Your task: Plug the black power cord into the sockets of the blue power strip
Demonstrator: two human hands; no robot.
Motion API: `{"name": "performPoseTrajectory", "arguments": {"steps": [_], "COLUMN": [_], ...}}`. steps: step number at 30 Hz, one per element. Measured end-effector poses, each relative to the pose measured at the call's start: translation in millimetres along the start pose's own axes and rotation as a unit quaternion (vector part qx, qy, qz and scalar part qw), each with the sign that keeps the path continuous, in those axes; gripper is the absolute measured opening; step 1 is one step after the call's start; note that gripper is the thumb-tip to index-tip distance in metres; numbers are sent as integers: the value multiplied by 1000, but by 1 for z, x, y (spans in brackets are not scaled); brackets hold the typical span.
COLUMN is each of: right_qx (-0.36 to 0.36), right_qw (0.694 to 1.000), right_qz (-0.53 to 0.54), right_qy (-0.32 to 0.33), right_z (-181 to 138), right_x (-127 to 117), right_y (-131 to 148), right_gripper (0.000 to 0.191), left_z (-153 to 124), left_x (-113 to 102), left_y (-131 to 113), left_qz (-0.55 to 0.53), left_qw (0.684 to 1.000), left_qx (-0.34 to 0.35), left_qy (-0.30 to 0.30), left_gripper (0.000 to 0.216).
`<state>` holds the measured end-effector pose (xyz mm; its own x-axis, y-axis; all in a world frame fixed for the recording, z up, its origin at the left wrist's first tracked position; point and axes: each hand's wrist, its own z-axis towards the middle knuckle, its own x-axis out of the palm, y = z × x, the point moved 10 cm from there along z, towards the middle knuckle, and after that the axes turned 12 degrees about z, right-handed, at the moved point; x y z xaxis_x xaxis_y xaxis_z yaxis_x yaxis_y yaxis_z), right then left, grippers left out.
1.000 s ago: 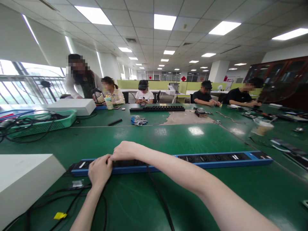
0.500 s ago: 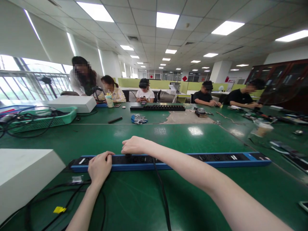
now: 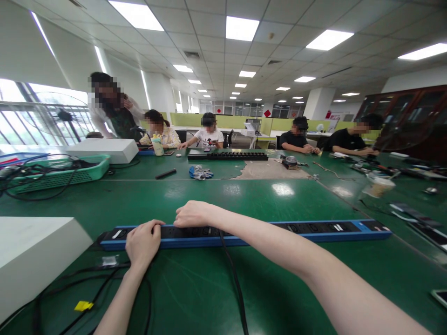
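Observation:
A long blue and black power strip (image 3: 314, 229) lies across the green table (image 3: 209, 288) in front of me. My left hand (image 3: 142, 243) rests on the strip's left part, fingers curled over its near edge. My right hand (image 3: 193, 215) is closed over the strip just right of the left hand, on something I cannot make out. A black cable (image 3: 233, 279) runs from under my right hand toward me. More black cables (image 3: 70, 284) trail at the lower left with a yellow tag (image 3: 83, 305).
A white box (image 3: 31, 256) sits at my near left. A green basket (image 3: 59, 173) of cables and another white box (image 3: 104, 150) stand further back. A second power strip (image 3: 228, 157), gloves (image 3: 200, 172) and several seated people line the far side. A cup (image 3: 379, 186) stands right.
My right hand has shifted a little to the right along the strip, away from my left hand, and the black cable moved with it. The standing person at far left has shifted.

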<state>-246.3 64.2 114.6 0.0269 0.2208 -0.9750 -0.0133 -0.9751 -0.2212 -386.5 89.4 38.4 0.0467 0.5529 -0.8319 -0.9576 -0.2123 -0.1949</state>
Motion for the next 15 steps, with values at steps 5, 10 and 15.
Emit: {"name": "performPoseTrajectory", "arguments": {"steps": [5,10,15], "right_qx": [-27,-43,-43], "right_qw": [1000,999,999], "right_qz": [-9,-21,-14], "right_qy": [8,19,18], "right_z": [5,9,7], "right_x": [4,4,2], "right_y": [3,3,5], "right_gripper": [9,11,10], "left_z": [0,0,-1], "left_x": [0,0,0], "left_y": [0,-1,0], "left_qz": [6,9,9], "left_qw": [1000,1000,1000], "left_qx": [6,12,6], "left_qy": [-6,-6,-7], "left_gripper": [30,30,30]}}
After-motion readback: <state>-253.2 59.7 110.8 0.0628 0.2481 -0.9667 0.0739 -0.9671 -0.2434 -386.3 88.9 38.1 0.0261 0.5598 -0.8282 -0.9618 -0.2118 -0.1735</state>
